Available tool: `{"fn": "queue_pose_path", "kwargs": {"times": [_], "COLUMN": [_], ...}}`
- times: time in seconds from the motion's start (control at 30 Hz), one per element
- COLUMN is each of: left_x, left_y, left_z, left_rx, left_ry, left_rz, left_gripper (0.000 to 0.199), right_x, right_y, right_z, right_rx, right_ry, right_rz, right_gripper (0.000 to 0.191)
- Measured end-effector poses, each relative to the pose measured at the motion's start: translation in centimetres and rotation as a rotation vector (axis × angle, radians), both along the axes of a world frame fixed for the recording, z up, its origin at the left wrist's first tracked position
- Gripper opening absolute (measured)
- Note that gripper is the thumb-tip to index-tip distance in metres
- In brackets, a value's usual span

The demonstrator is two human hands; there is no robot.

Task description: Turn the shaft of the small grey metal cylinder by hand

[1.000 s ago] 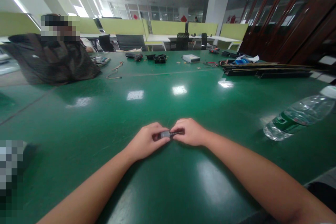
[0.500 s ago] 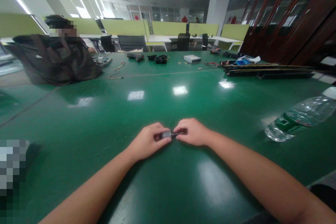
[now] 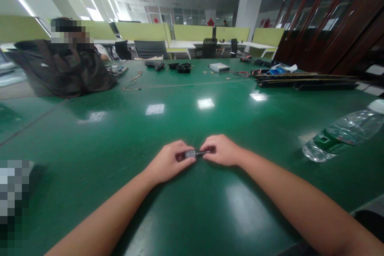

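Just above or on the green tabletop [image 3: 192, 120], a small grey cylindrical piece [image 3: 190, 154] with a dark, thin, ridged shaft [image 3: 200, 153] lies sideways between my hands. My left hand [image 3: 171, 161] pinches the grey piece between thumb and fingers. The thumb and fingers of my right hand [image 3: 220, 151] close round the far right end of the shaft, whose tip is partly hidden by them. Part of the shaft shows between the two hands.
A clear bottle [image 3: 333, 141] with a green label lies tilted at the right. A dark bag [image 3: 72, 72] stands at the back left, with a person behind it. Black parts [image 3: 184, 68], a silver box [image 3: 219, 67] and dark rails [image 3: 309, 83] line the back. A pixelated object is at the left edge.
My right hand has shifted slightly to the right, and a little more of the dark shaft shows. My left hand stays in place. The person behind the bag has moved slightly.
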State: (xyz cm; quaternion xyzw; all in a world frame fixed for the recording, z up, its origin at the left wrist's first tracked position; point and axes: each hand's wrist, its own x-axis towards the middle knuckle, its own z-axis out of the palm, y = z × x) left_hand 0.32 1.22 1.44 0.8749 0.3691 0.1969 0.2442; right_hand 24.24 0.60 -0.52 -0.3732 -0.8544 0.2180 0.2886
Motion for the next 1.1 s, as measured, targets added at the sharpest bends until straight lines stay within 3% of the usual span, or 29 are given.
{"fn": "queue_pose_path", "kwargs": {"times": [0.57,1.1], "left_x": [0.0,0.1], "left_y": [0.0,-0.1], "left_z": [0.0,0.2], "left_rx": [0.006,0.002], "left_ry": [0.003,0.006], "left_rz": [0.000,0.010], "left_gripper": [0.025,0.030], "right_x": [0.7,3.6], "right_y": [0.1,0.9], "right_z": [0.3,0.9], "right_rx": [0.051,-0.124], "right_ry": [-0.031,-0.079], "right_rz": [-0.005,-0.074], "right_gripper": [0.012,0.016]}}
